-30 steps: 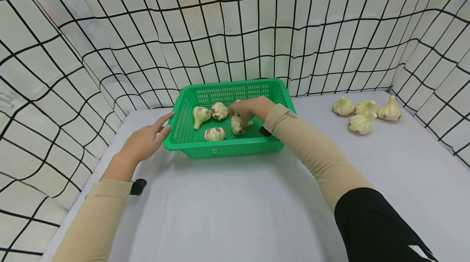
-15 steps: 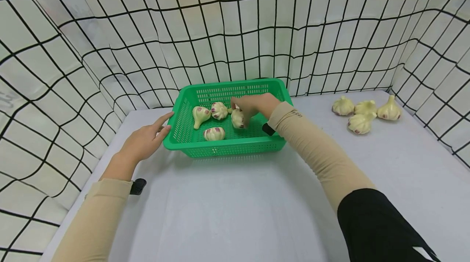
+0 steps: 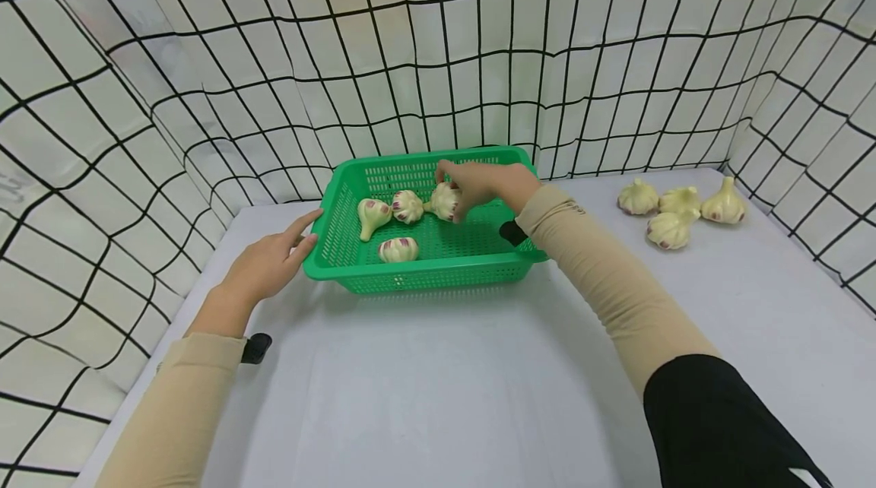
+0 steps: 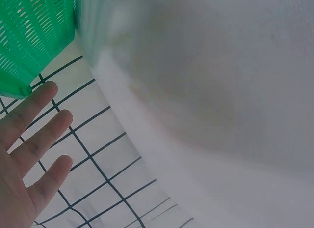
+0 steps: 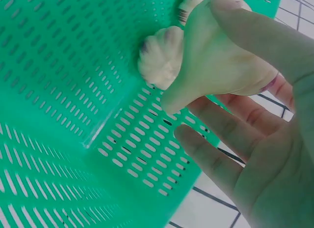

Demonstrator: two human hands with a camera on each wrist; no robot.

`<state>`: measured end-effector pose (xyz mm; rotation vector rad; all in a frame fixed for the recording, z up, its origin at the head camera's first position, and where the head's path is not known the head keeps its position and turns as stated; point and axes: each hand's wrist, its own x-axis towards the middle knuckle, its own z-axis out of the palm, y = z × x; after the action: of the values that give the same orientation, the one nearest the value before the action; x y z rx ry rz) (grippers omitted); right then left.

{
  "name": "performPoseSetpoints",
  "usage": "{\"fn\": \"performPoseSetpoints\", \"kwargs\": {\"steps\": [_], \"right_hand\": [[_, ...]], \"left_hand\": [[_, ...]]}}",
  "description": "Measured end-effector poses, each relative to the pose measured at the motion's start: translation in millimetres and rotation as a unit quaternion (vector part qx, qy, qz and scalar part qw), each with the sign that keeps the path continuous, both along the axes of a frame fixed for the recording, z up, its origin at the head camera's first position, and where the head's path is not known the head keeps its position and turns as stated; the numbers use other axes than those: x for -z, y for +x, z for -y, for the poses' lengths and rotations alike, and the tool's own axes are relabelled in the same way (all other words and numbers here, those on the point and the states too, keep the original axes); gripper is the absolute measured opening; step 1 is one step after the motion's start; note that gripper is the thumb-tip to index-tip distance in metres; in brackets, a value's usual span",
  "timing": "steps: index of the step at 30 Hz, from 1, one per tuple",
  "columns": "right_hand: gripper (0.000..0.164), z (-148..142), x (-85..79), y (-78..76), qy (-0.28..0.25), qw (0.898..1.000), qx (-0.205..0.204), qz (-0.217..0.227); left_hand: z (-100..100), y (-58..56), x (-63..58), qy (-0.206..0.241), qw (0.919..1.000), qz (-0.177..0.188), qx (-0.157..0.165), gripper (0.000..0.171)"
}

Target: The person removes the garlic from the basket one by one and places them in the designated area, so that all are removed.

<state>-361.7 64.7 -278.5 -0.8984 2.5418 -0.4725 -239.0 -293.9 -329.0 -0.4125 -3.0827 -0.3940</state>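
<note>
My right hand [image 3: 482,180] reaches into a green plastic basket [image 3: 424,268] and grips a garlic bulb [image 3: 445,201] between thumb and fingers. Up close in the right wrist view, that garlic bulb [image 5: 221,56] has its stem pointing down and left, over the slotted basket. Three other garlic bulbs show in the basket: one at the left [image 3: 373,215], one beside the held bulb [image 3: 407,206] and one near the front wall [image 3: 398,249]. With extended fingers, my left hand [image 3: 267,264] touches the basket's left rim. The left wrist view shows its fingers [image 4: 41,137] spread.
Several garlic bulbs [image 3: 668,230] lie grouped at the right on the white table [image 3: 424,374]. Black netting [image 3: 472,55] over white sheeting encloses the back and both sides. The basket stands close to the back netting.
My right hand has moved back and slightly right inside the basket, and the garlic bulb in its grip has shifted toward the back wall. My left hand stays at the rim.
</note>
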Motion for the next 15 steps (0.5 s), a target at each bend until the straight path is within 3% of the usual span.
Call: {"fn": "performPoseSetpoints", "kwargs": {"steps": [15], "right_hand": [[0.070,-22.3,-21.0,12.3,-0.043,0.999,0.001,-0.026]], "left_hand": [[0.1,-0.3,-0.6,0.000,1.0000,0.005,0.000,0.064]]}}
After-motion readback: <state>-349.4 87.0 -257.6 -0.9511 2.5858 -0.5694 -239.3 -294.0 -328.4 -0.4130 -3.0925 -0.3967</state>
